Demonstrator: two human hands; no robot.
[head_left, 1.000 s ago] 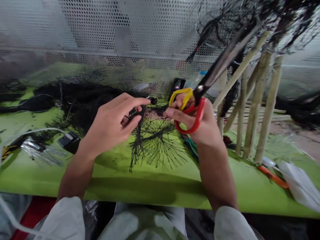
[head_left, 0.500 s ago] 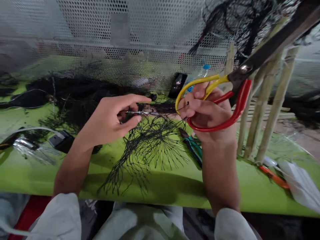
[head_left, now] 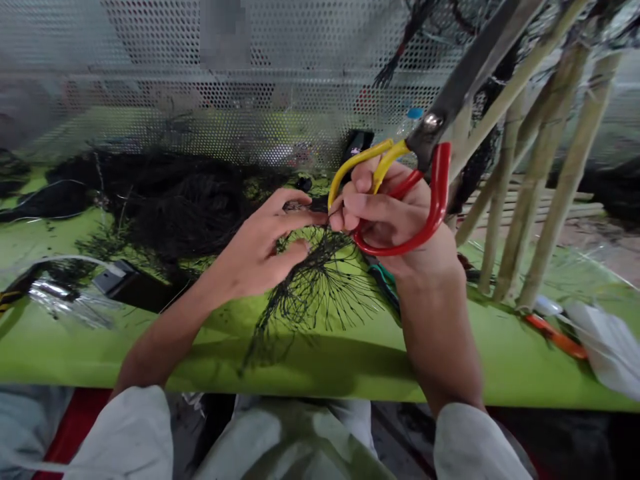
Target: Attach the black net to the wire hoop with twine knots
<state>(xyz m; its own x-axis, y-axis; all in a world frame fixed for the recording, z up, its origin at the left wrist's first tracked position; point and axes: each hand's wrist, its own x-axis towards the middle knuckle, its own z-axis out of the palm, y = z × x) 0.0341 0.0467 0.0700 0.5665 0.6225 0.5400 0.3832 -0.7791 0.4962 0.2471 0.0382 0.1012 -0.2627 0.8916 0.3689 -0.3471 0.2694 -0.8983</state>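
Note:
My right hand (head_left: 395, 207) has its fingers through the handles of large scissors (head_left: 433, 121), one handle yellow and one red, blades pointing up and right. Its thumb and fingertips also pinch a thin dark strand. My left hand (head_left: 265, 247) reaches in from the left, its index fingertip at the right fingertips and its thumb apart, over the mesh; whether it grips a strand is too small to tell. Below both hands, a black knotted mesh of fine threads (head_left: 325, 287) spreads over the green table (head_left: 220, 363).
A black fibre heap (head_left: 185, 207) lies left, near a black adapter (head_left: 120, 280) and silvery strands (head_left: 70, 303). Green-handled pliers (head_left: 384, 283) lie beside my right wrist. Bamboo poles (head_left: 545, 180) stand right, near an orange tool (head_left: 557, 337). Behind are a phone (head_left: 357, 143) and perforated screen (head_left: 300, 53).
My left hand has moved right, up to the right fingertips. My right hand and the scissors have shifted left, and the mesh is gathered more narrowly at its lower left.

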